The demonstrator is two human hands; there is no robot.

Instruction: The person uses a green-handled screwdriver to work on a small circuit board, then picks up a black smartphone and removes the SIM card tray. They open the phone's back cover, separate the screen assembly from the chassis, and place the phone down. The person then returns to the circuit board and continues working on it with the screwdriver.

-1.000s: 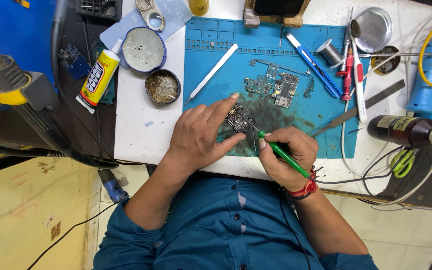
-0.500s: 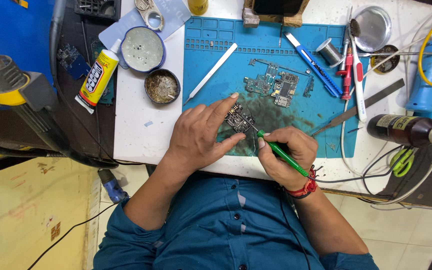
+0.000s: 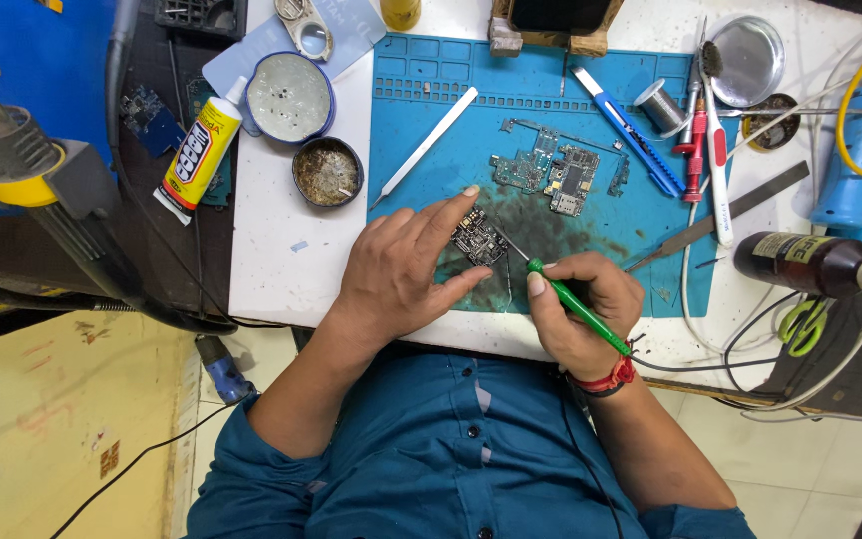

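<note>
My left hand [image 3: 401, 268] presses a small dark circuit board [image 3: 478, 240] onto the blue work mat [image 3: 451, 90], fingertips at the board's top and lower edge. My right hand [image 3: 583, 311] grips a green-handled tool [image 3: 573, 303] like a pen; its thin metal tip reaches the board's right side. Two more circuit boards [image 3: 551, 175] lie on the mat just beyond, by a dark stain.
On the mat: a white spudger [image 3: 429, 143], a blue utility knife [image 3: 627, 128]. Left of it: two round tins [image 3: 327, 172], a yellow glue tube [image 3: 197, 158]. Right: a solder spool [image 3: 658, 105], a red tool [image 3: 718, 175], a metal dish [image 3: 747, 47], a brown bottle [image 3: 810, 262], cables.
</note>
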